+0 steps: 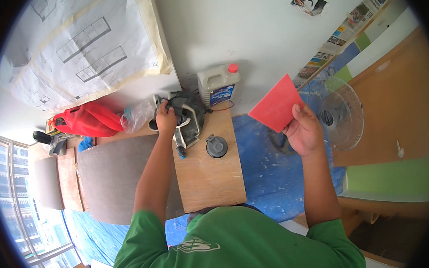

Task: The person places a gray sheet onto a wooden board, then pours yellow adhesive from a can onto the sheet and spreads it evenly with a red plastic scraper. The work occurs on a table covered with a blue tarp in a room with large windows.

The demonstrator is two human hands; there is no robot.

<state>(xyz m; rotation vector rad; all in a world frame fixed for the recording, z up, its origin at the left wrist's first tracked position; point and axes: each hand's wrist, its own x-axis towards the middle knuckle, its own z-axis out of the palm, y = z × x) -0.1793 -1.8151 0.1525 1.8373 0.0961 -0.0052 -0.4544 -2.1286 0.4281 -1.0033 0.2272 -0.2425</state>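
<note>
My right hand is raised at the right, its thumb and fingers closed on the lower corner of a flat red rectangular sheet. To the left, my left hand reaches over the bench with bent fingers at the near-left edge of a dark grey bag-like thing with pale edges. Its fingers seem to grip that edge; the fingertips are partly hidden. Just right of this stands a dark grey cup-like container with a lid. A small dark tool with a blue end lies near my left wrist.
A pale jug with a red cap stands at the wall. Left are a red cloth bag, a clear plastic bag and a curved brown-grey board on the wooden bench. Right, a standing fan rises above blue floor sheeting.
</note>
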